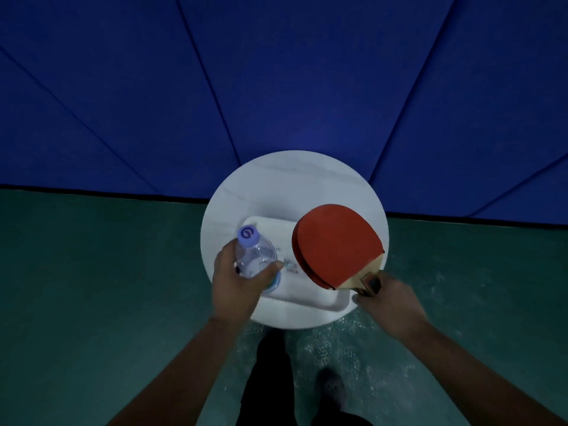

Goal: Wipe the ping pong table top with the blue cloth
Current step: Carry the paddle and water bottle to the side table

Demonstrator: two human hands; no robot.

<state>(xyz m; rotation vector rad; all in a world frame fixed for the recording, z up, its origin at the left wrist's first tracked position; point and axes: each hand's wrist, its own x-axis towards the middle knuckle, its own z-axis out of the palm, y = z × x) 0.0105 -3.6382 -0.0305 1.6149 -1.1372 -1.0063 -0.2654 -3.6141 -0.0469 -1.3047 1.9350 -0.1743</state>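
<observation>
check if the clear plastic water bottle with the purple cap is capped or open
Capped. The purple cap sits on the neck of the clear plastic water bottle, which the left hand grips. How tightly it is screwed, cannot tell.

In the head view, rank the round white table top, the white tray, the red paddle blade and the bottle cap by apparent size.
1. round white table top
2. white tray, partly covered, so it and the blade are unsure
3. red paddle blade, raised nearer the camera
4. bottle cap

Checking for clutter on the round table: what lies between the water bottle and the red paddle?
In the head view, only a strip of the white tray lies between the water bottle and the red paddle.
</observation>
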